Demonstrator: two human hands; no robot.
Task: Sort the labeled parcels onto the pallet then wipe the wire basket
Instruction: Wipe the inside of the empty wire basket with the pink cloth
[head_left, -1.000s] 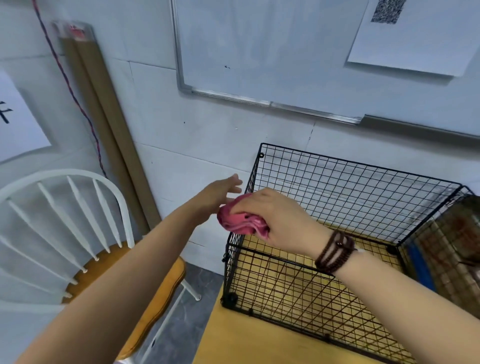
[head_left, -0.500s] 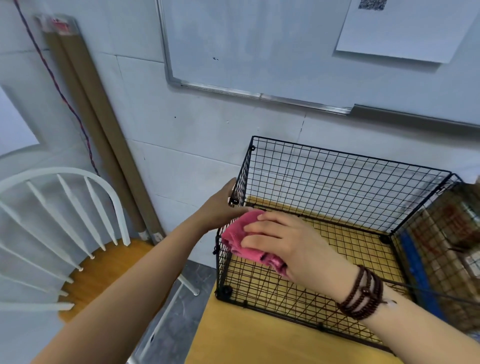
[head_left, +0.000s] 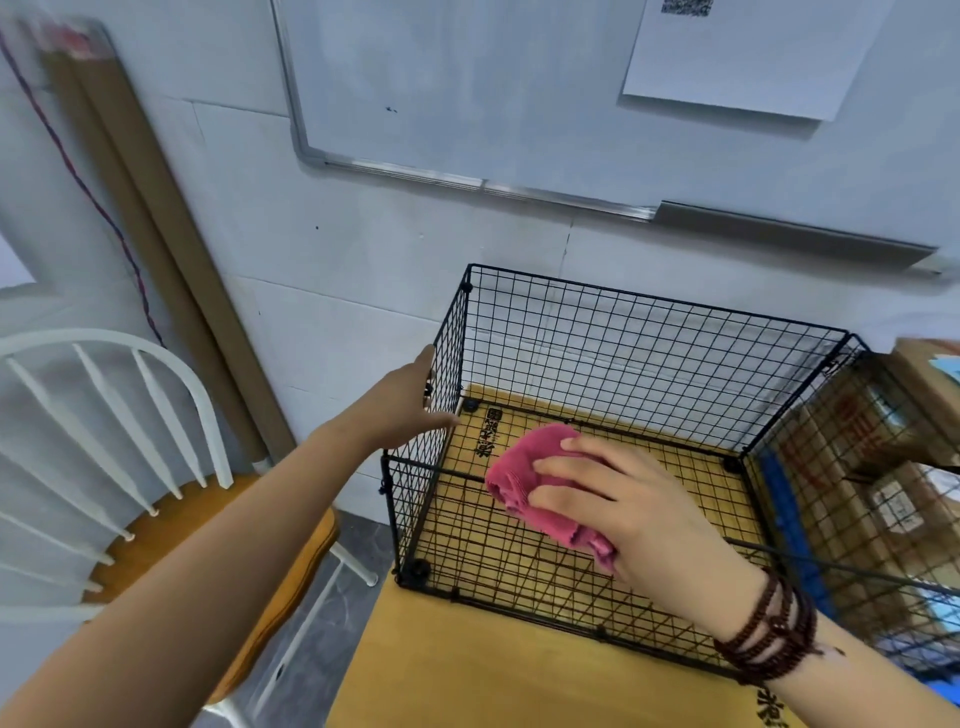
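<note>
A black wire basket (head_left: 649, 332) stands empty on a yellow wooden table (head_left: 467, 670) against the wall. My right hand (head_left: 618, 512) is inside the basket and presses a pink cloth (head_left: 524, 467) down toward its wire floor. My left hand (head_left: 400, 410) lies flat against the outside of the basket's left wall, thumb at the top rim, fingers spread. Cardboard parcels (head_left: 883, 467) with labels are stacked to the right, seen through the basket's right wall.
A white spindle-back chair (head_left: 130, 467) with a wooden seat stands at the left, close to the table. Brown cardboard tubes (head_left: 156, 234) lean on the wall behind it. A whiteboard (head_left: 467, 78) hangs above the basket.
My right hand has carried the pink cloth from the basket's left front rim down and inward over the floor. My left hand went from reaching in the air to bracing the left wall.
</note>
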